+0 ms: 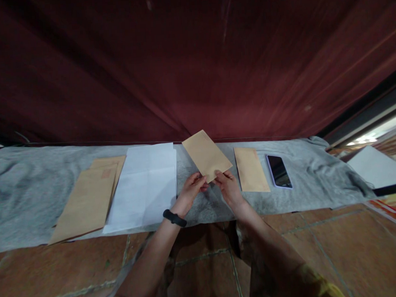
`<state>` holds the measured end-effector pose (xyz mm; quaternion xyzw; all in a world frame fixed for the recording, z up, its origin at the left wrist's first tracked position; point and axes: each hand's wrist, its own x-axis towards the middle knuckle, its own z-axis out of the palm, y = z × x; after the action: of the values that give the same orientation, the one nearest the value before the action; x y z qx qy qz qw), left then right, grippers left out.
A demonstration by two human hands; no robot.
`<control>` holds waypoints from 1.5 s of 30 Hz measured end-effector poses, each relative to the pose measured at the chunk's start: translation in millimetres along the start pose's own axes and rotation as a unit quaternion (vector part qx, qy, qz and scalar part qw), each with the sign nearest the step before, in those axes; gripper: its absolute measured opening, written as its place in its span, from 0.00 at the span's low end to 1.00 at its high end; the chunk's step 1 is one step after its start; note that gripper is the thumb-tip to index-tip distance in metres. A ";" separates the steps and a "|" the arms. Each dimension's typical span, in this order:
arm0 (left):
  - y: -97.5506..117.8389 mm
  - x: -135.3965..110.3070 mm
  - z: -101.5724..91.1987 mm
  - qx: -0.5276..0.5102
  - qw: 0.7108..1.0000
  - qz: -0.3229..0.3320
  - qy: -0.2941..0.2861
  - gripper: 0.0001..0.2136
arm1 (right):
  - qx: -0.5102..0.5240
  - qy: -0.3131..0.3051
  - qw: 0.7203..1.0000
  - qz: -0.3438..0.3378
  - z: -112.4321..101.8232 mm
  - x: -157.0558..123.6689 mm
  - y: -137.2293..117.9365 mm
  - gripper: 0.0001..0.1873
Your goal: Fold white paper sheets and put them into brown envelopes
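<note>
Over the grey cloth (pixel 23 195), your left hand (pixel 190 190) and right hand (pixel 231 189) together pinch a brown envelope (pixel 206 154) by its near edge, so it tilts clear

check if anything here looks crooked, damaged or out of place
Nothing is damaged or spilled. The envelope pinched by the left hand and right hand sits tilted, the envelope pile is fanned unevenly, and the grey cloth is bunched at its right end.

Envelope stack (pixel 88 199) left of paper sheets (pixel 147 185); phone (pixel 279 171) right of single envelope (pixel 250 169).
</note>
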<state>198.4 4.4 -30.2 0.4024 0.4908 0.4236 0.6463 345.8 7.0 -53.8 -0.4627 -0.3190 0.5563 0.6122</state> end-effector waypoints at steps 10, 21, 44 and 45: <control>2.9 4.6 -7.4 0.043 0.998 0.042 0.019 0.12 | -0.011 0.010 0.998 0.060 -6.1 -0.1 8.1 0.16; -0.2 15.4 -34.3 0.324 0.943 0.042 0.060 0.23 | -0.241 -0.003 0.970 0.024 -24.7 11.2 4.8 0.10; -42.9 -25.4 21.4 0.675 0.683 0.279 -0.014 0.30 | -0.633 -0.046 0.771 -0.063 -28.9 13.1 -3.6 0.07; -46.7 -27.0 23.3 0.678 0.680 0.278 -0.012 0.32 | -0.635 -0.046 0.769 -0.064 -29.0 13.5 -3.5 0.06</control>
<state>223.9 -38.2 -61.5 0.8536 0.5014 0.1302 0.0545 375.8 14.1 -63.0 -0.6979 -0.6564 0.2075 0.1978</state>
